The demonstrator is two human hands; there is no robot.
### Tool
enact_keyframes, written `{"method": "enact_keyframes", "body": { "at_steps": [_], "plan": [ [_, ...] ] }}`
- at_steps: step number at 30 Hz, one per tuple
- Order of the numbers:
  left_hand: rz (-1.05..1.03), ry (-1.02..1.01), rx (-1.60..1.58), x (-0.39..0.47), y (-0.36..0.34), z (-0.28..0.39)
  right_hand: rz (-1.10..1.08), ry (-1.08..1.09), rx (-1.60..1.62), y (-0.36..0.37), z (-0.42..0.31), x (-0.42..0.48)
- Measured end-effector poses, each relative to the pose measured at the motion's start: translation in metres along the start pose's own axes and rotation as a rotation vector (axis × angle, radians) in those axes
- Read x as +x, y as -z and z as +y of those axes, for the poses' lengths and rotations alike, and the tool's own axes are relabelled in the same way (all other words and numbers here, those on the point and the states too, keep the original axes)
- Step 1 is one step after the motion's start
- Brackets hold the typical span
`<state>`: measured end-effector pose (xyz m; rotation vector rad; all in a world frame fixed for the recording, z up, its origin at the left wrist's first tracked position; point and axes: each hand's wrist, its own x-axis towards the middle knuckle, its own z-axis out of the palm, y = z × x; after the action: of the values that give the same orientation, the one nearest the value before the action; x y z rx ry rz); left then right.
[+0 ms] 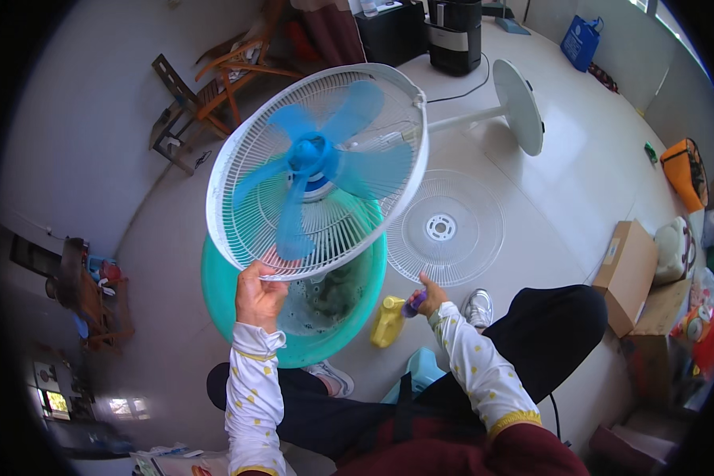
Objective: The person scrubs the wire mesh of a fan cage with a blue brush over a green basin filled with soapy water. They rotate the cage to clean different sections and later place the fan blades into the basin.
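A pedestal fan (309, 153) with translucent blue blades tilts over a green plastic basin (219, 291). Its white rear grille has no front guard over the blades. My left hand (259, 302) pinches the lower rim of this grille. The basin holds soapy, dark water (327, 300), partly hidden by the fan. In my right hand (433, 296) is a small purple object (414, 303), mostly covered by the fingers; its kind is unclear. Just left of that hand, a yellow plastic bottle (388, 327) is on the floor. A loose white fan grille (476, 250) lies beyond it.
The fan's pole leads to its round base (517, 107), tipped on edge. A light-blue plastic stool (422, 368) shows between my legs. Cardboard boxes (626, 276) and bags line the right side. Wooden chairs (214, 104) and a black appliance (455, 38) stand farther off.
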<state>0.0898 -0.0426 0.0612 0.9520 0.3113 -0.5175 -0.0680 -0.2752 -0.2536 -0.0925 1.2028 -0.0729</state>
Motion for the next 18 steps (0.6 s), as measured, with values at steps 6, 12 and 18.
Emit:
{"method": "enact_keyframes", "body": {
  "at_steps": [6,12,18],
  "plan": [
    [-0.141,0.091,0.011,0.005,-0.009,-0.019,-0.399,0.173,0.183,-0.027,-0.028,-0.068],
    [-0.215,0.001,0.090,0.006,-0.015,-0.031,-0.786,0.577,-0.114,-0.087,-0.172,-0.224],
    [-0.314,-0.001,0.061,0.019,-0.021,-0.036,-0.608,0.645,-0.521,-0.098,-0.189,-0.285]
  ]
}}
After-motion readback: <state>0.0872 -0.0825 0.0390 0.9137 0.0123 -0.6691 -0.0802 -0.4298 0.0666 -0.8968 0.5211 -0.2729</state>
